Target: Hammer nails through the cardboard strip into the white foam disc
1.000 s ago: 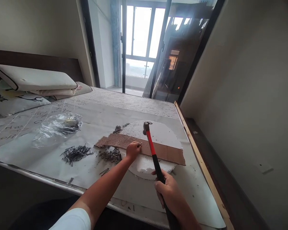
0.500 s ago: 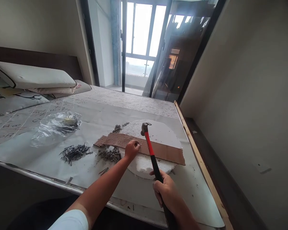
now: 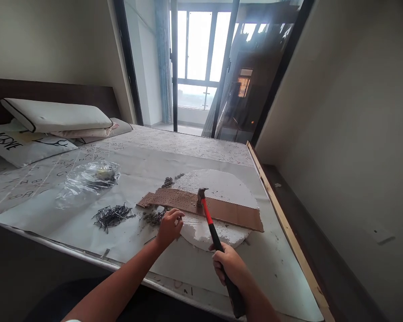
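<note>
Your right hand [image 3: 230,268] grips the hammer [image 3: 209,222] at lower centre: black grip, red shaft, dark head down on the brown perforated strip [image 3: 235,213]. Your left hand [image 3: 169,226] curls loosely just left; whether it holds anything is unclear.

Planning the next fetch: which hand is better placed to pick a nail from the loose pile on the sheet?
Left. The left hand grips no tool and sits nearer the nail pile. The right hand is shut round the hammer, whose head rests on the brown strip.
</note>
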{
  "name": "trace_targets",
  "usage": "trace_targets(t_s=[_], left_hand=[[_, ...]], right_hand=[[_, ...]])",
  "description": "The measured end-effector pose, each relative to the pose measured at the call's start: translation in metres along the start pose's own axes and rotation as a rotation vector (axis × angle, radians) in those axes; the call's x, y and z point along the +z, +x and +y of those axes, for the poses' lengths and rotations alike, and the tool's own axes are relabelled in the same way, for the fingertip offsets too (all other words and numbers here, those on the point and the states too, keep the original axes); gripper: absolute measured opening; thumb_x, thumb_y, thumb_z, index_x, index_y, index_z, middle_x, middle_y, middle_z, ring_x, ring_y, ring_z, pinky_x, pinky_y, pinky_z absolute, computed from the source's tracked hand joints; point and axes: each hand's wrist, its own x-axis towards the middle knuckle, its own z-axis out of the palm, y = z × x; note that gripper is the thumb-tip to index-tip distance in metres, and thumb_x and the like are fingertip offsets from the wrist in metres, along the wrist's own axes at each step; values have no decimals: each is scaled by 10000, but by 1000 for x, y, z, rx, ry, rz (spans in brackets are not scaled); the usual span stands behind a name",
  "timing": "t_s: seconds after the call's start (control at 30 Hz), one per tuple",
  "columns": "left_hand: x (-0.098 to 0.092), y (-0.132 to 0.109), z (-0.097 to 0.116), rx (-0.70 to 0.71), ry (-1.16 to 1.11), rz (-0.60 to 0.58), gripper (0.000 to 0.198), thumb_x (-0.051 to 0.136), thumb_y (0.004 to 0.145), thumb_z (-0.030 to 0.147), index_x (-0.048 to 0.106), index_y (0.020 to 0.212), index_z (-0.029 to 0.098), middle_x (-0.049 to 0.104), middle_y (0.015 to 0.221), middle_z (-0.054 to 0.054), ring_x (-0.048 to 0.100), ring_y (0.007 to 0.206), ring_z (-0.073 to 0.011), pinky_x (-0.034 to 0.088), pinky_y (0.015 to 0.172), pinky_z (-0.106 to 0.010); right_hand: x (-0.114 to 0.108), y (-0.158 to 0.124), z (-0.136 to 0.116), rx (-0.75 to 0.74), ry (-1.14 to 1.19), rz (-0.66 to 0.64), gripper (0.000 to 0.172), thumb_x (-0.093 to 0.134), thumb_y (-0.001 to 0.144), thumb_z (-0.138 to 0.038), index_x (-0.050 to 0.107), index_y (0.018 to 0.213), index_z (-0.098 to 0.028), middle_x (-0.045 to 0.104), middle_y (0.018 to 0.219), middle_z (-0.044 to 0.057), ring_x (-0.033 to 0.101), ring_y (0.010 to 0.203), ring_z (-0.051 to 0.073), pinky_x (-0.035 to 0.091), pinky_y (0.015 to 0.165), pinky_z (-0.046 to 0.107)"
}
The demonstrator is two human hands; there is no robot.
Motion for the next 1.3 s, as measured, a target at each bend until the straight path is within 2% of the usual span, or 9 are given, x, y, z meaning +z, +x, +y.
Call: trace_targets(t_s=[0.17,0.27,0.43,0.6,0.77,0.87,1.0,1.1,1.3], left_hand=[[-42,-54,-62,-192,169,-27,202,426,769,200,626,801,204,623,889,-56,580,858,-188,444,793,-278],[-57,-71,-86,-315,267,-151,189,464,776,262,633,846,212,631,935,-52,588,839,-193,440,766,-270],[-53,-77,-89,-346,333,-319,191,470,803,286,645,785,210,638,924,-54,596,840,-196,423,747,-260],[-47,-69,-95,-403,371,-304,128,502,773,221,629,778,203,643,917,-66,593,849,-198,413,760,-260],[-53,-60,-106,-371,442,-389,103,532,707,201,570,612,200,633,771,-46,586,779,-197,408,718,-254],[-57,-51,-96,-312,456,-362,122,497,686,169,541,574,193,620,706,-41,580,723,-186,405,679,-252],[-50,-24,-59,-215,269,-186,133,476,713,220,606,702,191,647,726,-26,590,712,-166,423,676,-246],[-33,6,-25,-190,57,-89,221,499,717,254,659,860,199,682,786,-19,612,715,-152,449,671,-236],[8,52,18,-137,-157,-70,225,536,751,330,707,759,184,699,756,-51,628,705,-170,464,631,-250]], right_hand=[[2,-2,-4,-2,36,-32,357,415,547,-312,394,883,-193,339,425,-144,299,287,61,268,265,202],[2,-3,-5,-17,49,-54,351,426,558,-318,386,883,-192,353,425,-142,309,286,65,273,269,208],[2,-3,-3,-15,62,-36,360,430,552,-324,389,885,-193,343,427,-147,302,284,59,260,276,207],[0,-1,-3,-11,69,-75,361,433,562,-331,389,894,-195,350,428,-147,317,276,61,254,279,207],[1,0,-4,-12,84,-47,351,421,543,-328,375,868,-202,339,411,-150,287,267,55,236,262,197],[1,-1,-5,-16,85,-44,340,422,538,-315,371,855,-202,345,411,-145,282,268,52,244,262,194],[0,0,-5,-24,86,-48,341,417,547,-307,375,868,-199,345,411,-145,291,270,57,245,264,196],[0,1,-4,-29,98,-52,338,416,542,-292,379,865,-199,339,412,-147,284,268,56,247,264,200],[-3,-5,-6,-58,80,-8,336,409,542,-244,411,873,-188,340,399,-140,304,280,64,263,287,204]])
